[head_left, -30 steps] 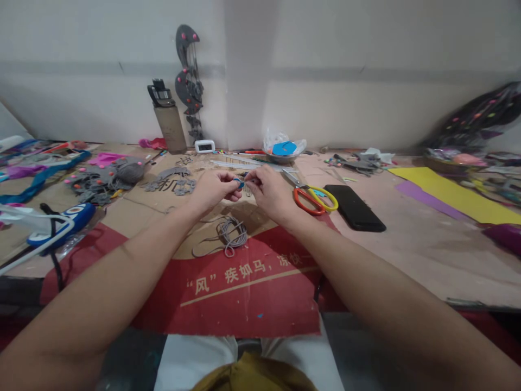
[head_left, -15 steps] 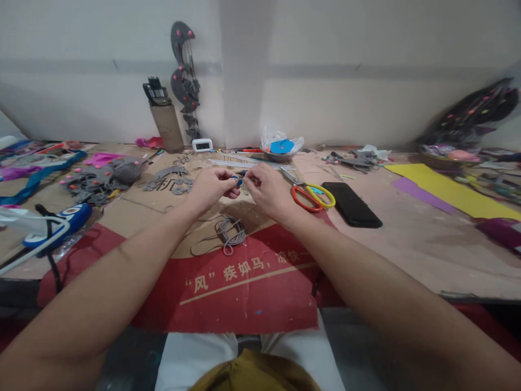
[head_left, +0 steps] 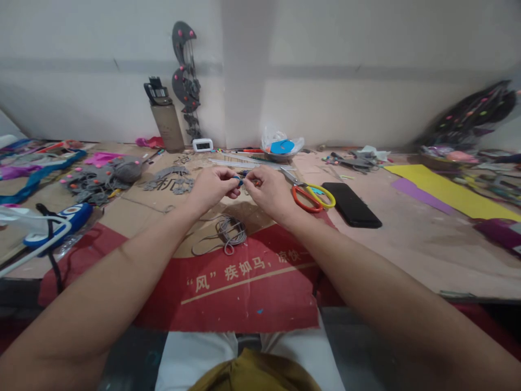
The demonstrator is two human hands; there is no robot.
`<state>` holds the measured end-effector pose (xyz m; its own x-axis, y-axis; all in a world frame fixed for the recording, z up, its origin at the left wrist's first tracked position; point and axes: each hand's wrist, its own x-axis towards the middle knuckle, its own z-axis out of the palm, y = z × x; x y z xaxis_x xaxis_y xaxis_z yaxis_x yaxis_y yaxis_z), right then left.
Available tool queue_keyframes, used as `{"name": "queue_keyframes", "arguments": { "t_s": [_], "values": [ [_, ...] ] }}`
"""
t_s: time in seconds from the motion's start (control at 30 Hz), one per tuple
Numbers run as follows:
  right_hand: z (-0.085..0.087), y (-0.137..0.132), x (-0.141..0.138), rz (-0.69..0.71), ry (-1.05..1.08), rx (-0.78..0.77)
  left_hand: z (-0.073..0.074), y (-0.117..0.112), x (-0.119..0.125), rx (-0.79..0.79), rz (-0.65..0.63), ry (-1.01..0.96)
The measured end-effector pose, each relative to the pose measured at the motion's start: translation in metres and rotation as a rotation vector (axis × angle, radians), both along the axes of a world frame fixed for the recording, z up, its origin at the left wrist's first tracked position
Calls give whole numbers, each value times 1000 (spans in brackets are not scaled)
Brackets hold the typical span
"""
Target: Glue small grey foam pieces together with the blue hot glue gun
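Over the cardboard, my left hand (head_left: 214, 187) pinches a small blue piece (head_left: 238, 181), perhaps felt, between thumb and fingers. My right hand (head_left: 266, 190) meets it from the other side, its fingertips pinched together at the edge of the blue piece. What the right fingertips grip is too small to make out. Just below both hands lies a loose coil of grey cord (head_left: 231, 232) on the red and brown cardboard (head_left: 248, 293). Right of my right hand rest scissors (head_left: 307, 196) with one red and one yellow handle loop, beside a black phone (head_left: 352, 205).
A bottle (head_left: 166, 122) and a small white digital clock (head_left: 202, 145) stand near the wall. Behind my hands is a bowl (head_left: 280, 156) with a blue disc. Grey felt pieces (head_left: 106, 176) and a blue power strip (head_left: 77, 222) lie left; yellow sheet (head_left: 456, 190) right.
Both hands stay in nearly the same place. The fingers have shifted slightly around the blue piece, and less of it shows now. The objects on the table have not moved.
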<state>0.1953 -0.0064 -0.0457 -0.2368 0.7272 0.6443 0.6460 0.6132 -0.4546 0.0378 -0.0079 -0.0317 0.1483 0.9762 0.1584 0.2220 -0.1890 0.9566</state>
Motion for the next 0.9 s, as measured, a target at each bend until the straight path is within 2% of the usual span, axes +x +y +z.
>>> {"name": "queue_keyframes", "arguments": {
  "t_s": [0.23, 0.5, 0.7, 0.9],
  "values": [
    [-3, 2, -1, 43, 193, -182, -2, 3, -2, 44, -13, 49],
    [-3, 2, -8, 146, 477, -434, -3, -1, 0, 169, 52, 108],
    [0, -1, -9, 162, 537, -429, 0, -3, 3, 166, 22, 69],
    [-7, 6, -3, 114, 455, -367, 0, 1, -1, 11, -105, 32]
  ]
}}
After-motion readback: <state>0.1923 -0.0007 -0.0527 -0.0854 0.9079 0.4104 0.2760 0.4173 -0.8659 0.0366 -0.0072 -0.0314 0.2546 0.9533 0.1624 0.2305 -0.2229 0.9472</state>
